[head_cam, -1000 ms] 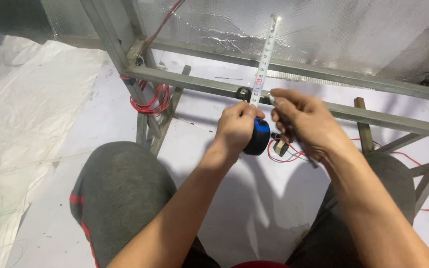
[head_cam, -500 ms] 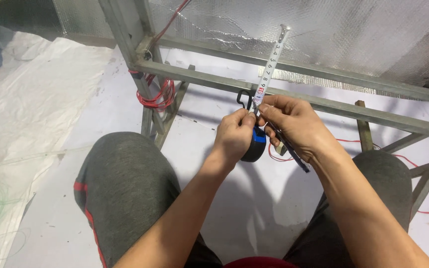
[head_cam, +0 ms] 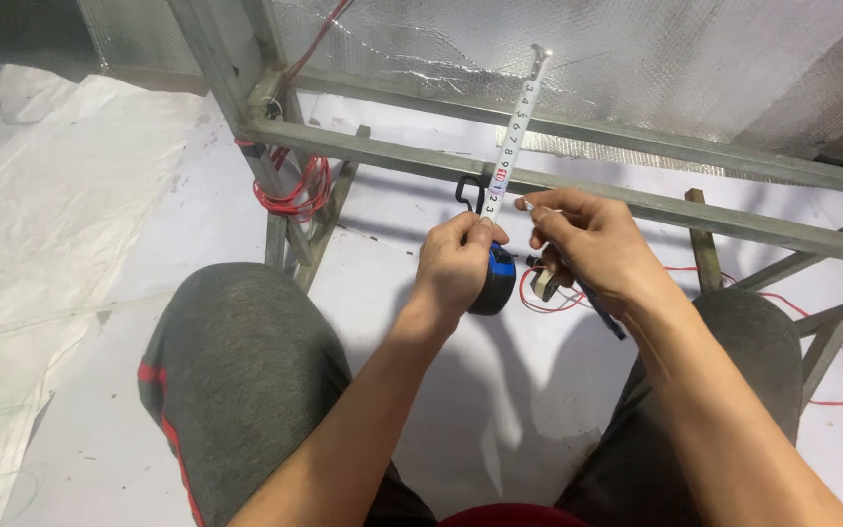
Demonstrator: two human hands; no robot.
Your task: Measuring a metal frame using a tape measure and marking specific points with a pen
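The left hand (head_cam: 456,262) is closing around a blue and black tape measure (head_cam: 496,279), thumb pressing where the blade (head_cam: 513,137) leaves the case. The blade is running up and slightly right, crossing the nearer grey metal rail (head_cam: 392,158) and ending with its hook near the rail behind. The right hand (head_cam: 592,244) is hovering just beside the blade, fingers pinching a thin pen-like tool (head_cam: 599,304) (dark, its lower end poking out below the palm), so it is closed on that tool and not on the tape.

Open floor is lying between the two grey-trousered knees (head_cam: 236,371) and to the left of the frame; the rails and slanted braces are hemming in the space ahead and to the right.

Most of the tape's case is hiding under the left fingers. A small object (head_cam: 544,284) below the right hand is too hidden to identify. Red wire (head_cam: 297,190) is looping around the frame's left post and trailing at the right.

White sheeting (head_cam: 70,195) is covering the ground; silvery bubble foil (head_cam: 695,59) is backing the frame.
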